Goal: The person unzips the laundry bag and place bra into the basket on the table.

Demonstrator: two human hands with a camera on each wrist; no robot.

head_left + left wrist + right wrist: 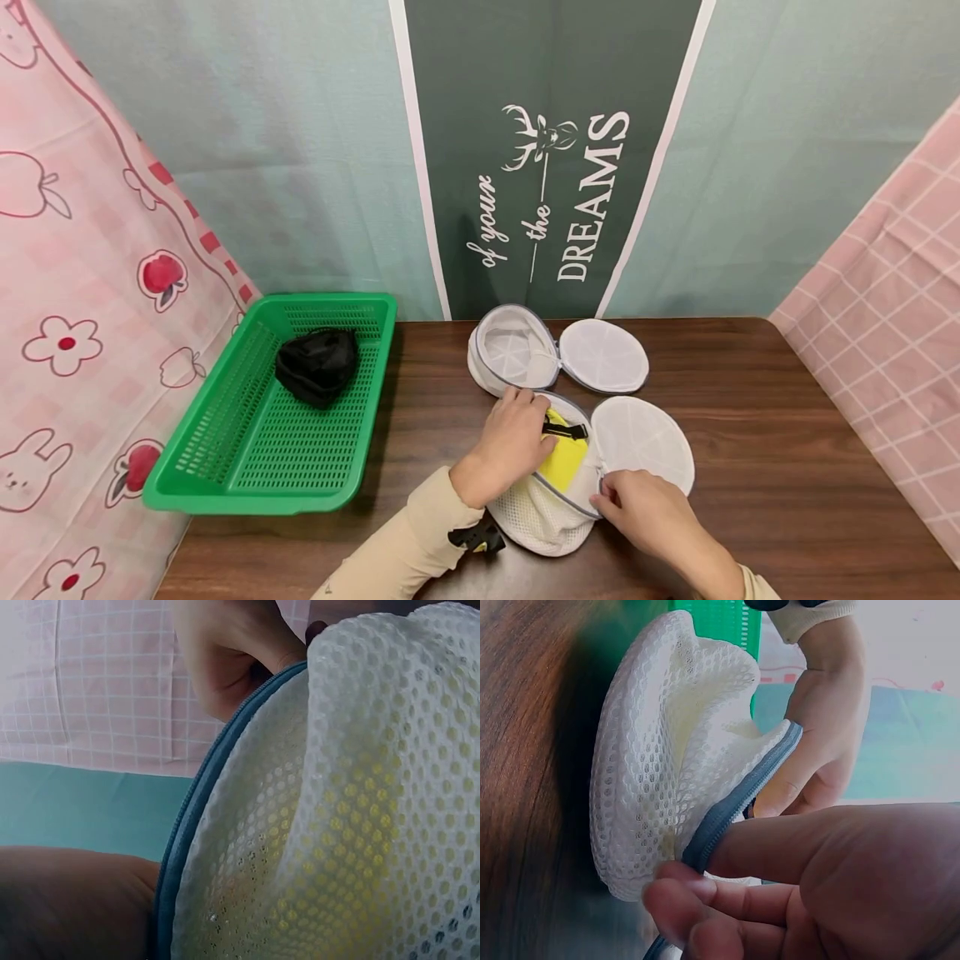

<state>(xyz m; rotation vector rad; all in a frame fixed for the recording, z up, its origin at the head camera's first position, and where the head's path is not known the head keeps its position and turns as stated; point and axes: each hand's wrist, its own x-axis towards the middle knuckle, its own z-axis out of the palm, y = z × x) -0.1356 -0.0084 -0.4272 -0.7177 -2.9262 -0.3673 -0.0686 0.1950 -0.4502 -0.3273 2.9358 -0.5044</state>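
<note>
In the head view, a white mesh laundry bag (543, 525) with a grey-blue zipped rim sits at the table's front, its round lid (645, 442) folded out to the right. Inside lies a yellow fabric item (566, 458) with a black strap (567, 430); yellow shows through the mesh in the left wrist view. My left hand (510, 437) reaches over the bag's left rim, beside the strap; what its fingers grip is hidden. My right hand (656, 512) pinches the zipped rim (742, 799) close to the lid, thumb against a bent finger in the right wrist view.
Just behind stands a second white mesh bag (487, 367), its round lid (604, 356) laid out to the right. A green plastic basket (300, 498) on the left holds a black cloth item (318, 367). Curtains hang round the brown wooden table (795, 467).
</note>
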